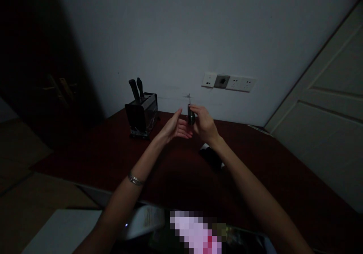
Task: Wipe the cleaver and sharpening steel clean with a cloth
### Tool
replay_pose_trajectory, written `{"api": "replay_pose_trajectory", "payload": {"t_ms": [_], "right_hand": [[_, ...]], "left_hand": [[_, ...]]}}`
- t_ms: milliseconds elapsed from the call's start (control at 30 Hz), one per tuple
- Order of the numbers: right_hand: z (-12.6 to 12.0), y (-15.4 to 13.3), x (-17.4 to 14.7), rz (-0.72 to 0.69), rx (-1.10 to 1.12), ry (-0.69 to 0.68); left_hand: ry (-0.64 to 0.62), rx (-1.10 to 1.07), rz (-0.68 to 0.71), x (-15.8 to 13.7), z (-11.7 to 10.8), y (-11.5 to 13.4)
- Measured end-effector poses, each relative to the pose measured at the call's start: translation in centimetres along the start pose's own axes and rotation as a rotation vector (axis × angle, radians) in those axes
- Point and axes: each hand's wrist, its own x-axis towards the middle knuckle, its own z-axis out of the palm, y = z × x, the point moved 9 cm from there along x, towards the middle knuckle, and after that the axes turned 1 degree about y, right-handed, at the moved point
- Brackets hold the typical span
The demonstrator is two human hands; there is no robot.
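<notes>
Above the dark red tabletop point(181, 163), my right hand point(205, 123) is closed around a small, dark, glossy object with rounded ends point(191, 116), held upright. What kind of thing it is I cannot make out in the dim light. Just left of it, my left hand point(177, 128) is open, thumb raised and fingers stretched toward the object. Whether those fingertips touch it is unclear. A black item with white edges point(211, 157) lies on the table, partly hidden under my right forearm.
A dark box-shaped holder point(143, 114) with two black handles point(136, 89) sticking up stands at the back left. Sockets point(229, 83) are on the wall behind. A white door point(326, 114) stands at right. A pale flat surface point(65, 229) lies at the lower left.
</notes>
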Motion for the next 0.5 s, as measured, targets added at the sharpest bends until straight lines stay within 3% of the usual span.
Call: {"api": "replay_pose_trajectory", "payload": {"t_ms": [133, 367, 500], "right_hand": [[1.5, 0.0, -2.7, -0.035, -0.036, -0.04], [2.4, -0.4, -5.7, -0.084, -0.063, -0.079], [2.6, -1.0, -6.5, -0.105, -0.085, -0.093]], "left_hand": [[-0.186, -0.084, -0.101, 0.0, 1.1, -2.2], [-0.042, -0.233, -0.097, 1.3, -0.3, -4.7], [-0.042, -0.406, -0.079, 1.9, 0.2, -5.0]]}}
